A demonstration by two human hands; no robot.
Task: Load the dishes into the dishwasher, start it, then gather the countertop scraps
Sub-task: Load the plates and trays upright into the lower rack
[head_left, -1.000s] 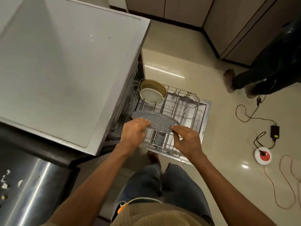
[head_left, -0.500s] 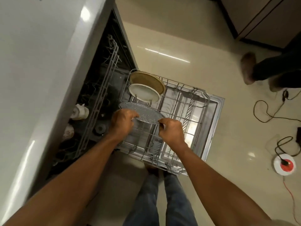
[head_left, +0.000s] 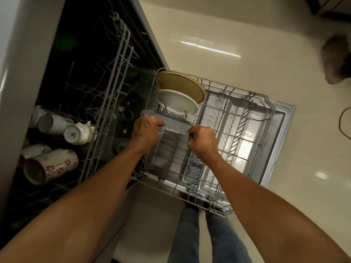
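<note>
Both hands pinch one speckled glass plate [head_left: 171,123] by its rim, your left hand [head_left: 145,132] at its 8 o'clock edge, right hand [head_left: 203,141] at 4 o'clock, knuckles up, arms reaching forward. It's tilted nearly edge-on, long axis running left-right, over the pulled-out lower rack [head_left: 247,130]. Two plates stand right behind: white plate [head_left: 176,101], tan plate [head_left: 180,85]. Five or so mugs [head_left: 51,165] lie in the upper rack [head_left: 114,88] at 9 o'clock.

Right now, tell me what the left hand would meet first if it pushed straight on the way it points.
Most likely the white plate: the left hand, gripping the glass plate, points toward it, with the tan plate behind. Depth is unclear.
</note>
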